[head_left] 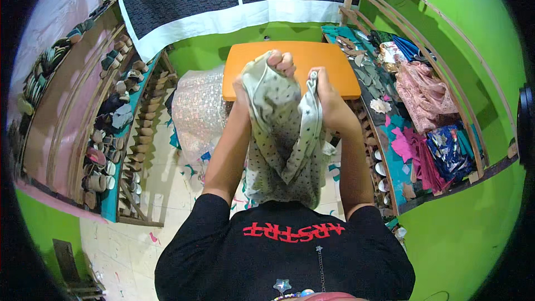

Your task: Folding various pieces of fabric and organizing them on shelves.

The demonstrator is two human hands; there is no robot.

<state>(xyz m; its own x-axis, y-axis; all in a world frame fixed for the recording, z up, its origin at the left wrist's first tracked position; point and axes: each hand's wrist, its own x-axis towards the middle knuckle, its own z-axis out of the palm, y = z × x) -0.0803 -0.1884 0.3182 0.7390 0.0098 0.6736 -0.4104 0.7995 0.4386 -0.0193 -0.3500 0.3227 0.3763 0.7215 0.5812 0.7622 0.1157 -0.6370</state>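
A pale grey-green cloth (284,150) with small dark spots, apparently a garment, hangs between my raised hands in front of my chest. My left hand (280,62) is closed on its upper left part, and the fabric drapes over much of that hand and wrist. Further right, my right hand (329,92) pinches a gathered upper edge of the same cloth. Between the two grips the fabric sags into a deep fold, and its lower part hangs down near my black shirt. Beyond the hands stands an orange table (334,56), partly hidden by the cloth.
Wooden shelves (103,117) on the left hold several shoes and shoe lasts. A right-hand rack (384,145) carries folded fabrics, including a pink lace cloth (423,92). Shiny sequined fabric (198,108) lies left of the table. Scraps litter the tiled floor (173,200).
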